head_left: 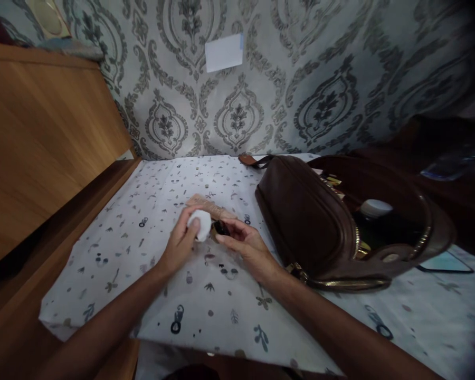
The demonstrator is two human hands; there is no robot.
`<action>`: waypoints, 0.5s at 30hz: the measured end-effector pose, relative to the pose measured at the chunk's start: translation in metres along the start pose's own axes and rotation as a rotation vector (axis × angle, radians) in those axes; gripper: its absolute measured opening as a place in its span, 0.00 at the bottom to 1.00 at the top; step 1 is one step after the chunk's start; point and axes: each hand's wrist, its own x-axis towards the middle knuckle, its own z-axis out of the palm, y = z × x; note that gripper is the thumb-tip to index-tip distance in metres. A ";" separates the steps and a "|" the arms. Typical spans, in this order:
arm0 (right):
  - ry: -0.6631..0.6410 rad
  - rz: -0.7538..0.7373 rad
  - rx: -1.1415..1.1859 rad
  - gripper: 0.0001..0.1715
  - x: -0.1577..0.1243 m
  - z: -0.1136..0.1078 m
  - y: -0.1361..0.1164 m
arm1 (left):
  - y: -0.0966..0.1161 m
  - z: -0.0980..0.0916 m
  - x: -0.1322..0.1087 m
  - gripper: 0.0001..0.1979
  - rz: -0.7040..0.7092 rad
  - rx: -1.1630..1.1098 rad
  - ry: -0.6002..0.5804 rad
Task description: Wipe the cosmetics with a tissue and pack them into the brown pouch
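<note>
My left hand [181, 240] pinches a small white round pad [201, 225] between thumb and fingers, with its flat side towards me. Close beside it, my right hand [247, 244] is closed on a small black object [221, 228]; its kind is hard to make out. The two held things are nearly touching above the patterned cloth. Just behind both hands lies a flat tan packet [209, 206] with faint print, partly hidden by them.
A brown leather bag [304, 211] stands unzipped to the right, with a white-lidded container [375, 208] inside. A phone [445, 261] lies beyond it. The white patterned cloth [122, 285] covers the surface. Wooden furniture [51, 126] borders the left, a patterned wall [237, 111] the back.
</note>
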 end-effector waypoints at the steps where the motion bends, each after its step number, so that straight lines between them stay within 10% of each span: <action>1: -0.012 -0.021 -0.016 0.25 0.000 0.000 0.000 | 0.001 0.002 -0.002 0.19 0.075 0.077 -0.048; 5: -0.058 -0.084 -0.059 0.28 -0.001 0.000 0.003 | 0.001 0.008 -0.008 0.20 0.209 0.206 -0.151; 15: -0.250 -0.163 -0.195 0.27 -0.010 0.003 0.000 | -0.003 0.000 0.002 0.21 -0.371 -0.342 -0.302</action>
